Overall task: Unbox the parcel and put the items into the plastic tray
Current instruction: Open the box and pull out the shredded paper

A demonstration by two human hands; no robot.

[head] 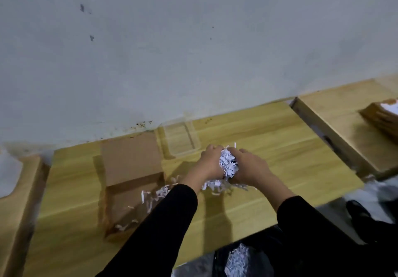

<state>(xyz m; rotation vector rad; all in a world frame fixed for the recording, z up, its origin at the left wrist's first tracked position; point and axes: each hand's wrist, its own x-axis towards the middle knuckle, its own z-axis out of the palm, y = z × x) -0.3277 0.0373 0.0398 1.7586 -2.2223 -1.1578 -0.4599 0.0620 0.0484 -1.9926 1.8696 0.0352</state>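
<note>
- Right at the near edge we have a black plastic bag [269, 255] with white paper shreds inside it, below the table's front edge.
- Two black sleeves [163, 223] reach forward over the light wooden table [280, 147].
- Here's the action: the left hand [210, 164] and right hand [249, 169] are cupped against each other just above the tabletop, right of the box.
- Both hands have their fingers curled in round a clump of white shredded paper [228, 164], squeezed between the palms, with strips poking out at the top.
- Under the wrists we spot loose white paper strips [213, 185] scattered on the wood.
- To the left sits the open brown cardboard box [129, 190], lid flap thrown back towards the wall, a few shreds lying in it and spilling over its right side.
- Just beyond the hands, beside the box's flap, stands the clear rectangular plastic tray [195, 139]; we see the wood grain through it.
- Behind everything rises a grey-white scuffed wall [193, 50].
- Far right, a second wooden table [336, 121] carries a stack of flat brown sheets [379, 119], well apart from the hands.
</note>
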